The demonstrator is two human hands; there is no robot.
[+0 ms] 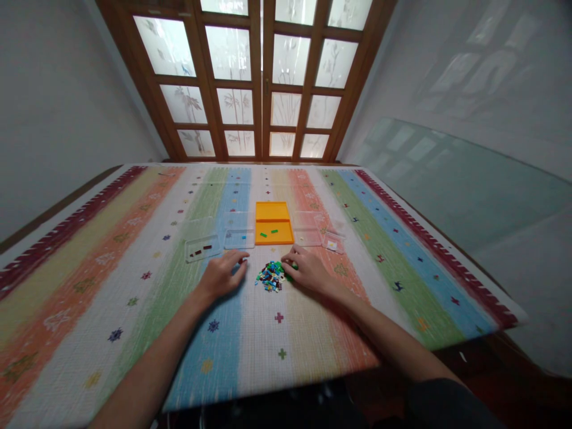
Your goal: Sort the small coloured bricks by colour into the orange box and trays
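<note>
A small heap of mixed toy building bricks [270, 276], in green, blue, white, dark brown and other colours, lies on the tablecloth between my hands. My left hand [222, 275] is left of the heap, thumb and fingers curled toward each other around a small dark brown brick [243, 260] at the fingertips. At the heap's right edge, my right hand [308, 269] has its fingers bent together against the bricks. Whatever sits between those fingertips is hidden. Beyond the heap stands an open orange case [273, 241] with two green bricks [274, 231] in it.
Left of the case are a clear box with dark brown bricks [202, 251] and a clear box with a blue brick [243, 237]. To its right sit another clear box [308, 237] and one holding white pieces [332, 245]. A striped cloth [174, 286] covers the table.
</note>
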